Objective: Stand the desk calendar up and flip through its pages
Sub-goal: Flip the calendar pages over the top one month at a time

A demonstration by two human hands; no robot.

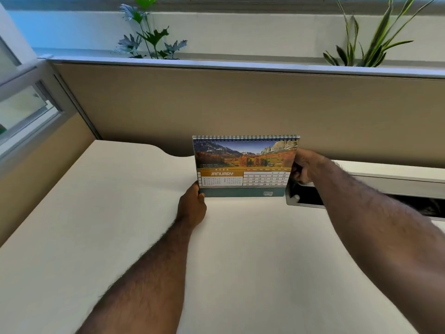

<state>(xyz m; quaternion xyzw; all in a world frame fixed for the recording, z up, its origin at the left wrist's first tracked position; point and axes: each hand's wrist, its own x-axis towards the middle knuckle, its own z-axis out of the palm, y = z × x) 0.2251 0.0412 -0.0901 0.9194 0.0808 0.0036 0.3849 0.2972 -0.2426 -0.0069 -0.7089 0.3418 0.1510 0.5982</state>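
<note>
A spiral-bound desk calendar stands upright on the white desk, near the beige partition. Its front page shows an autumn mountain photo above the word JANUARY and a date grid. My left hand grips the calendar's lower left corner at the base. My right hand holds its right edge, fingers curled behind the pages.
A beige cubicle partition rises just behind the calendar. An open cable tray with a grey frame is set into the desk at the right, under my right forearm. Two green plants stand beyond the partition.
</note>
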